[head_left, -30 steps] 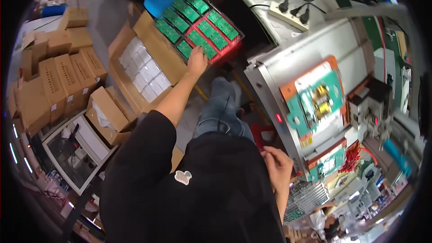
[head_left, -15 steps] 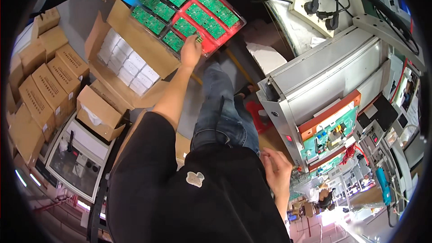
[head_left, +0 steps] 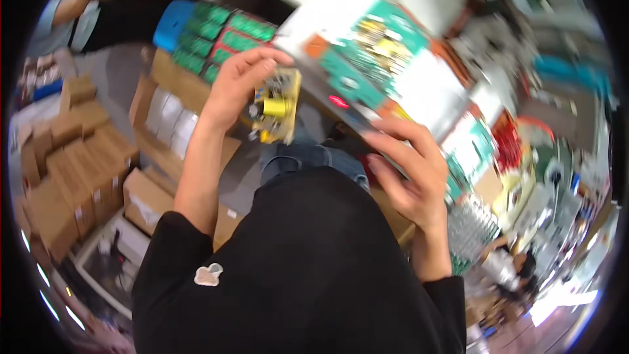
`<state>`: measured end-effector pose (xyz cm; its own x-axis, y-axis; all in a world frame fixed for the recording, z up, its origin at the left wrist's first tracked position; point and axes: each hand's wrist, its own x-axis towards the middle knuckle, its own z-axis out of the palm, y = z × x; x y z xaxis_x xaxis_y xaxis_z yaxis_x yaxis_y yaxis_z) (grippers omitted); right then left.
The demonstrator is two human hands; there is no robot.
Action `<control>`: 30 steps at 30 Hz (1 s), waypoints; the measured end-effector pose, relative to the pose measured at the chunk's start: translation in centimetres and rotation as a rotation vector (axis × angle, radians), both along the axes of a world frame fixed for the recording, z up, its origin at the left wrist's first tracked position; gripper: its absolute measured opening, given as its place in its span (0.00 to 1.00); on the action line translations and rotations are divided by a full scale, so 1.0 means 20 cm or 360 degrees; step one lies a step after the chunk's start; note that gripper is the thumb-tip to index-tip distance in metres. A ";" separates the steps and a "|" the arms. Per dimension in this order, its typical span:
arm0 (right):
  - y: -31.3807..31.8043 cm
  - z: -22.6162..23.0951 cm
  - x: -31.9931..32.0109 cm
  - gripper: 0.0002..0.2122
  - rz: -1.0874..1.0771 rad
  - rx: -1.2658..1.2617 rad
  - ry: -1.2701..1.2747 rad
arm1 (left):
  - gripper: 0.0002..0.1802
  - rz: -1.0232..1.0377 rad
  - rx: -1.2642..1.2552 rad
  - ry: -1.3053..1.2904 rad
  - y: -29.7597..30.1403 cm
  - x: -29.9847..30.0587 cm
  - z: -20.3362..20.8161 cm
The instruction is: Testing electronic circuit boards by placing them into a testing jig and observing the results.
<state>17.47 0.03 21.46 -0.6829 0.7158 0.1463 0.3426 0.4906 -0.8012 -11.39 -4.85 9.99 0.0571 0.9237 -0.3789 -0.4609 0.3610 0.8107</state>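
My left hand [head_left: 239, 88] pinches a circuit board [head_left: 283, 121] by its upper edge. The board hangs upright in front of me, its side with a yellow block component and other small parts in view. My right hand [head_left: 413, 174] is raised beside the front edge of a grey-white machine [head_left: 308, 78], its fingers spread and its thumb apart, with nothing visible between them. On top of that machine, a green fixture [head_left: 350, 82] carries boards with yellow parts, somewhat smeared by motion.
Beyond my left hand are trays of green circuit boards [head_left: 196, 36], with a blue panel [head_left: 173, 23] at their left. An opened carton [head_left: 147, 131] of white boxes and stacked brown cartons [head_left: 92, 170] stand at left. Another person's arm [head_left: 82, 0] shows at far left.
My left hand has come back from the board trays with the circuit board, now in full view. My right hand has risen from beside my hip toward the machine. The view has swung right.
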 end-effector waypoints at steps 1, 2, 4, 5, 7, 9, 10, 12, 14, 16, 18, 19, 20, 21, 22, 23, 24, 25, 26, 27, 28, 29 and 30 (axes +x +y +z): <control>0.01 0.01 0.01 0.20 0.0073 -0.0019 0.0067 | 0.13 -0.0165 0.0039 0.0114 0.03 0.11 0.08; -0.01 0.02 0.03 0.22 0.0137 -0.0047 0.0029 | 0.13 -0.0313 0.0048 0.0209 0.07 0.25 0.14; -0.07 -0.02 0.11 0.24 0.0152 0.0050 0.0054 | 0.13 -0.0793 0.0129 0.0074 0.13 0.46 0.17; -0.12 -0.05 0.19 0.24 0.0078 0.0072 0.0047 | 0.15 -0.0899 0.0146 0.0044 0.17 0.57 0.15; -0.17 -0.13 0.35 0.25 -0.0013 -0.0075 -0.0037 | 0.21 -0.1089 0.0199 -0.0047 0.24 0.75 0.12; -0.21 -0.10 0.45 0.25 -0.0219 -0.0122 -0.0090 | 0.22 -0.1331 0.0135 0.0038 0.34 0.87 0.10; -0.23 -0.10 0.49 0.25 -0.0366 -0.0180 -0.0150 | 0.23 -0.1512 0.0063 0.0119 0.38 0.92 0.08; -0.20 -0.17 0.60 0.22 -0.0402 -0.0027 -0.0102 | 0.25 -0.1532 0.0199 0.0237 0.45 1.03 0.10; -0.16 -0.23 0.66 0.19 -0.0526 -0.0294 -0.0067 | 0.24 -0.1639 0.0389 0.0412 0.55 1.10 -0.01; -0.11 -0.33 0.71 0.17 -0.0571 -0.0310 -0.0050 | 0.21 -0.1658 0.0502 0.0787 0.64 1.14 -0.04; -0.06 -0.46 0.76 0.17 -0.0726 0.0062 -0.0107 | 0.19 -0.1162 0.0621 0.1140 0.71 1.11 -0.07; -0.04 -0.53 0.77 0.16 -0.0893 0.0079 -0.0097 | 0.19 -0.1172 0.0626 0.1153 0.70 1.09 -0.08; -0.03 -0.61 0.77 0.16 -0.0898 0.0077 -0.0087 | 0.18 -0.0941 0.0953 0.1248 0.66 1.06 -0.09; -0.02 -0.69 0.78 0.17 -0.0949 0.0052 -0.0075 | 0.17 -0.0689 0.1271 0.1328 0.61 1.06 -0.10; -0.01 -0.74 0.79 0.17 -0.1001 0.0025 -0.0068 | 0.18 -0.0818 0.1409 0.1359 0.54 1.07 -0.13; -0.02 -0.76 0.78 0.18 -0.0990 -0.0011 -0.0048 | 0.18 -0.0775 0.1599 0.1478 0.49 1.07 -0.18; -0.01 -0.76 0.78 0.18 -0.0972 -0.0016 -0.0046 | 0.17 -0.0731 0.1791 0.1590 0.46 1.08 -0.21; 0.00 -0.75 0.79 0.18 -0.0932 0.0099 -0.0080 | 0.17 -0.0721 0.1776 0.1599 0.43 1.09 -0.24; 0.00 -0.74 0.79 0.19 -0.0895 0.0211 -0.0114 | 0.16 -0.0692 0.1736 0.1603 0.40 1.10 -0.24; -0.01 -0.71 0.80 0.19 -0.0865 0.0178 -0.0154 | 0.15 -0.0664 0.1696 0.1605 0.37 1.10 -0.24; -0.03 -0.71 0.80 0.19 -0.0853 0.0170 -0.0156 | 0.15 -0.0659 0.1682 0.1607 0.35 1.10 -0.25; -0.04 -0.71 0.80 0.19 -0.0848 0.0165 -0.0219 | 0.13 -0.0620 0.1717 0.1629 0.34 1.11 -0.25; -0.04 -0.71 0.81 0.19 -0.0842 0.0161 -0.0283 | 0.12 -0.0582 0.1751 0.1650 0.33 1.11 -0.25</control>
